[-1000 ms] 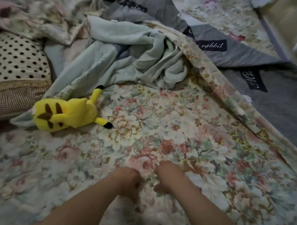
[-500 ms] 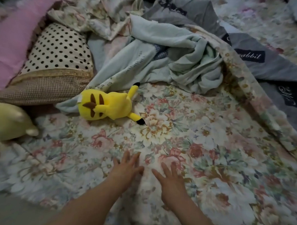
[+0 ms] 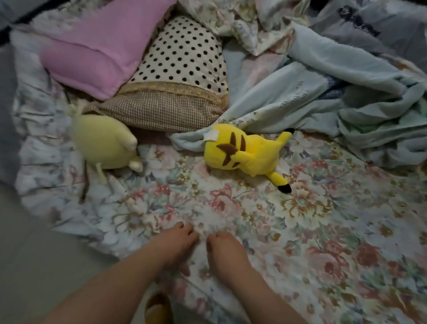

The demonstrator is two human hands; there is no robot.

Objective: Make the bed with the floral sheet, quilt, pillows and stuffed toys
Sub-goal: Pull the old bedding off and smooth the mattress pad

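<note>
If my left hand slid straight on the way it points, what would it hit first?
Probably the bright yellow plush toy with brown stripes; the left hand has only flat floral sheet before it, though depth is uncertain.

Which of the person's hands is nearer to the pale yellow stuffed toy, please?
Left. The left hand rests on the floral sheet below and right of the pale yellow stuffed toy; the right hand lies beside it, farther to the right.
</note>
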